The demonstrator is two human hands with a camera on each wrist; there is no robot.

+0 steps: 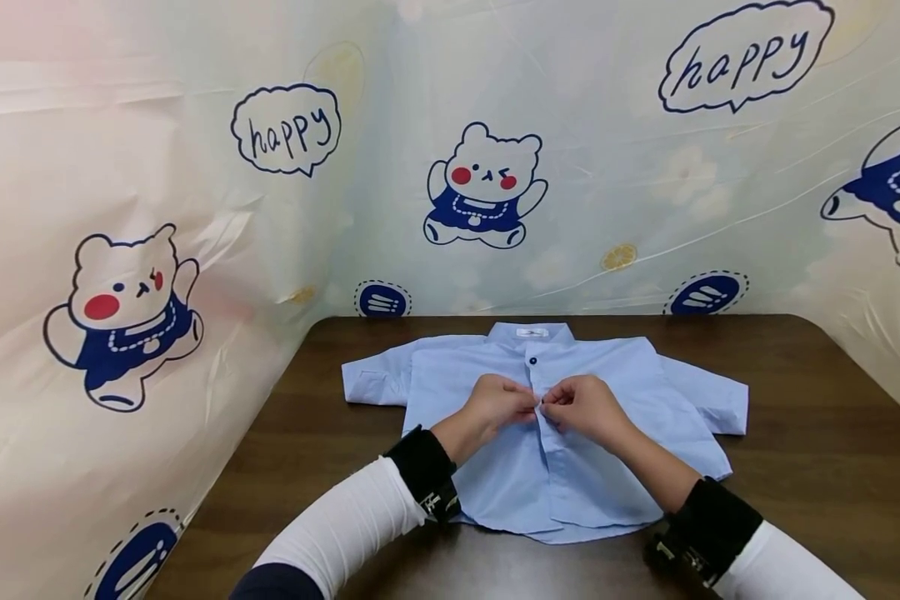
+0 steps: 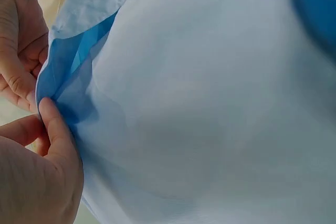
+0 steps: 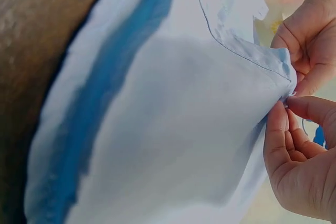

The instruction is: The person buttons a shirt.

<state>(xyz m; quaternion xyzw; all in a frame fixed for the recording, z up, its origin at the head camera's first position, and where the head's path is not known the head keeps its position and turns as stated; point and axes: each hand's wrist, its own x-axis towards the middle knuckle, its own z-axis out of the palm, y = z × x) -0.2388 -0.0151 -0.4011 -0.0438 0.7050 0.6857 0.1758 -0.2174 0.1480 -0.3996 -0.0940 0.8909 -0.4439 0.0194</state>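
A light blue short-sleeved shirt (image 1: 615, 367) lies front up on the table, collar away from me. Its front placket runs down the middle, with a dark button (image 1: 533, 361) below the collar. My left hand (image 1: 495, 404) pinches one placket edge between thumb and fingers. Close beside it, my right hand (image 1: 591, 408) pinches the placket edge too, fingertips almost meeting the left ones. In the right wrist view, the right hand (image 3: 304, 166) holds the cloth edge at a small spot mostly hidden by the fingertips. A gap between the front layers shows in the left wrist view.
The dark brown wooden table (image 1: 270, 483) extends around the shirt on all sides. Behind and beside it hangs a pale curtain (image 1: 607, 183) printed with bears and "happy" bubbles. Both wrists wear black bands (image 1: 423, 467) over white sleeves.
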